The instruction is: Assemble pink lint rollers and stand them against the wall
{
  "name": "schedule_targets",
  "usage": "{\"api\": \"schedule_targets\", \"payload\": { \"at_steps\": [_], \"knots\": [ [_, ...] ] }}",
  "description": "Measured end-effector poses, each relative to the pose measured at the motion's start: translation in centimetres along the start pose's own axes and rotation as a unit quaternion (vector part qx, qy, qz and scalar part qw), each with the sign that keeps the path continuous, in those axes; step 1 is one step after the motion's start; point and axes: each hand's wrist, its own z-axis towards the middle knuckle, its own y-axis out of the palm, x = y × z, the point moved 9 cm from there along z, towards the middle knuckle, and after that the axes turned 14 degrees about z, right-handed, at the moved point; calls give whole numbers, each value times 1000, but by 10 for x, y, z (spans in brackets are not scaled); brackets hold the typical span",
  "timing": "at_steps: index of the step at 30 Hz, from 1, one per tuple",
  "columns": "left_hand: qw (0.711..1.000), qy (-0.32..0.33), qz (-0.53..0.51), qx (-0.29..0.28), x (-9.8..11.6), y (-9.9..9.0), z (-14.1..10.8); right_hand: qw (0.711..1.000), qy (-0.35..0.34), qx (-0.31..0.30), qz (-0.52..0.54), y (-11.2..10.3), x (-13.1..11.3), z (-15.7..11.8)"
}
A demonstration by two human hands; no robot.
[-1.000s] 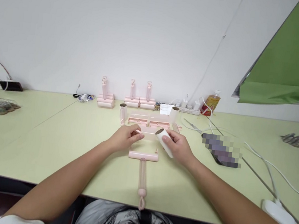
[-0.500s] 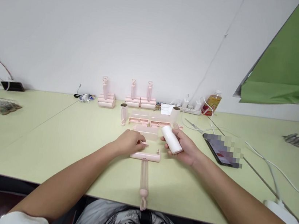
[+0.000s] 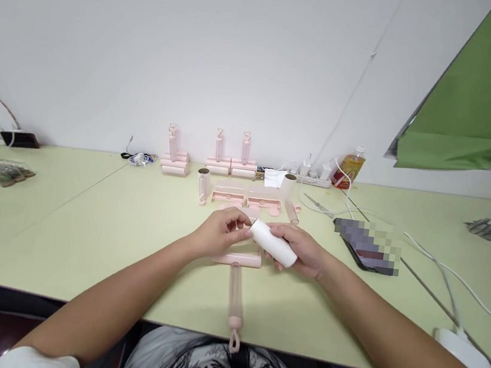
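Note:
In my right hand [image 3: 304, 251] lies a white sticky-paper roll [image 3: 274, 245], fingers wrapped round its lower end. The roll tilts with its upper left end towards my left hand [image 3: 221, 232]. My left fingers are pinched at that end; what they hold is hidden. Below the hands rests a pink lint roller handle [image 3: 236, 294] with a clear grip, its loop at the table's front edge and its pink crosspiece [image 3: 238, 259] partly under my left hand. Just behind the hands sit open pink cases [image 3: 228, 198] and small pink discs [image 3: 273, 212].
Assembled pink lint rollers [image 3: 174, 165] stand along the wall. Two more rolls stand on end, one [image 3: 288, 183] beside a clear handle [image 3: 291, 212]. At right are a phone [image 3: 364, 248], scissors [image 3: 317, 204], cables, a power strip [image 3: 313, 181] and a bottle [image 3: 351, 168].
My left hand has lifted and moved right to the roll's end, from low over the table with a small pink piece at its fingers. The roll has tilted flatter and shifted left.

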Motion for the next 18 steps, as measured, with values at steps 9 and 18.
{"api": "schedule_targets", "payload": {
  "at_steps": [9, 18],
  "knots": [
    [986, -38, -123, 105, -25, -20, 0, 992, -33, -20, 122, -4, -15, 5],
    [986, -42, -116, 110, -32, -21, 0, 995, -66, 3, 76, -9, -17, 3]
  ]
}}
